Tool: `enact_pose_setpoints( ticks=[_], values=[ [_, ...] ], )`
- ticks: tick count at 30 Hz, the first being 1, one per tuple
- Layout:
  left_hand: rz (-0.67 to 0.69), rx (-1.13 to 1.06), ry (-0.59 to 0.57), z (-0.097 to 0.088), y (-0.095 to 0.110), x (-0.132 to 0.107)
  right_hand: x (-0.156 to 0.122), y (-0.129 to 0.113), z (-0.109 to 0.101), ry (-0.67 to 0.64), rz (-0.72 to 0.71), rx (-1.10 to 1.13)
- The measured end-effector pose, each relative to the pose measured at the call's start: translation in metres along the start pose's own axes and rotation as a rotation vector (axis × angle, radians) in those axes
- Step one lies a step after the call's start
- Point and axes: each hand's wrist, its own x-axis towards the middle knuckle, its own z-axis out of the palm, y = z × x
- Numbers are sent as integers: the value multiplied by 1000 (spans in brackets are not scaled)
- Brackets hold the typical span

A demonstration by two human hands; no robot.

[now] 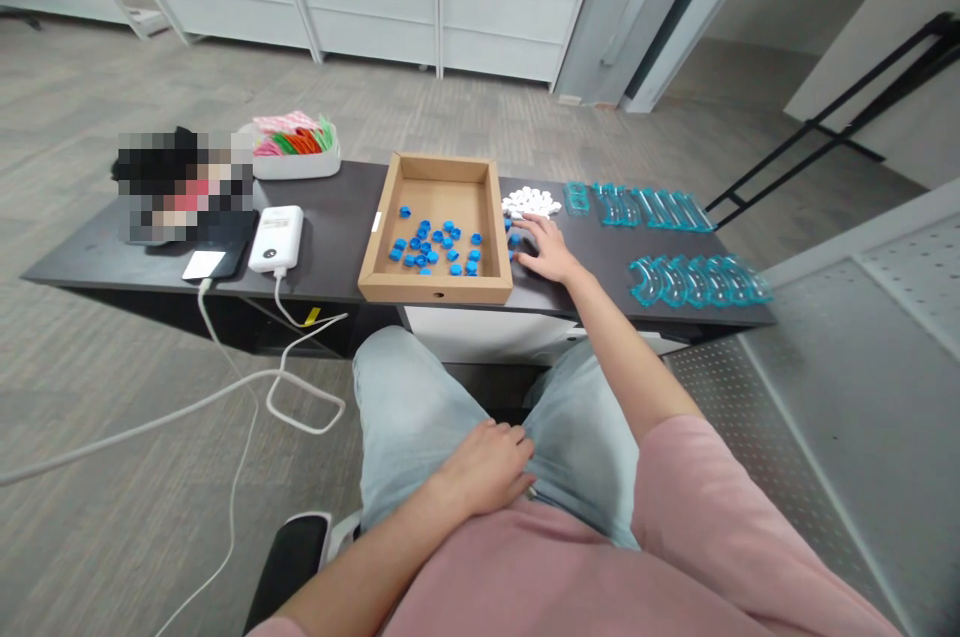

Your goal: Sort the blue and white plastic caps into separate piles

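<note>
My right hand (546,249) reaches over the table just right of a shallow cardboard box (436,295). Its fingers are spread, with small blue cap-like pieces (514,240) by the fingertips, partly hidden; I see none gripped. Inside the box lie several more blue pieces (436,237), scattered over the bottom. A pile of small white pieces (531,202) sits just beyond my right fingers. My left hand (491,462) rests flat on my lap, holding nothing, its fingers loosely extended.
Clear teal plastic pieces stand in rows at the right, a back row (652,207) and a front row (697,280). On the left are a white basket (300,163) of colourful strips, a white power bank (276,239) with a cable, and a blurred-out item (184,187).
</note>
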Motion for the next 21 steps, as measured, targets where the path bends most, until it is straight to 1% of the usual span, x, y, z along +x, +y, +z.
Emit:
enact_pose_setpoints(
  ticks=[3,7,9,14,19,21],
  values=[
    [-7,4,0,1,-1,1,2,-3,5,-110,-5,-57],
    [-26,-1,-23,0,-2,3,9,-12,8,-184,-6,-120],
    [-33,-10,-40,0,-3,4,9,-16,8,-184,-24,-133],
    [-28,-24,-39,2,-7,8,3,-20,11,-125,-64,-157],
    [-19,-29,-20,9,-11,9,4,-21,14,-117,-74,-206],
    [-12,-32,-11,12,-13,10,4,-25,13,-102,-55,-204]
  ],
)
